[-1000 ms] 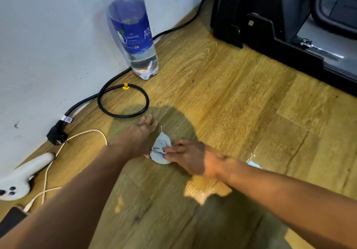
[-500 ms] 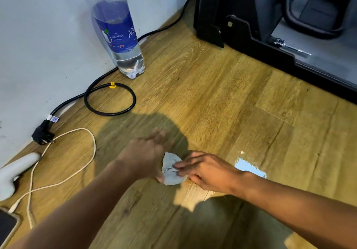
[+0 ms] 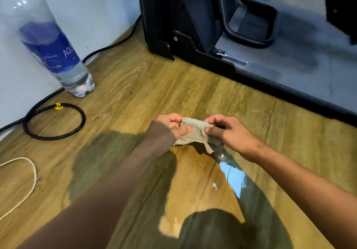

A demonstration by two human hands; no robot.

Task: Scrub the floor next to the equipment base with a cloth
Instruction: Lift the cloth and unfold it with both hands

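My cloth (image 3: 195, 133) is a small, pale grey, fuzzy scrap, pulled flat between my left hand (image 3: 173, 126) and my right hand (image 3: 229, 131). Each hand pinches one end of its top edge, and its ragged lower edge hangs loose. It sits over the middle of the wood-grain floor (image 3: 135, 86), which shines wet on the side nearer me. The equipment base (image 3: 212, 59) is black with a grey deck and stands along the floor's far right edge, apart from the cloth

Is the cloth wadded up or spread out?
Spread out: the left hand and right hand pinch the cloth by its upper edge, stretched between them.
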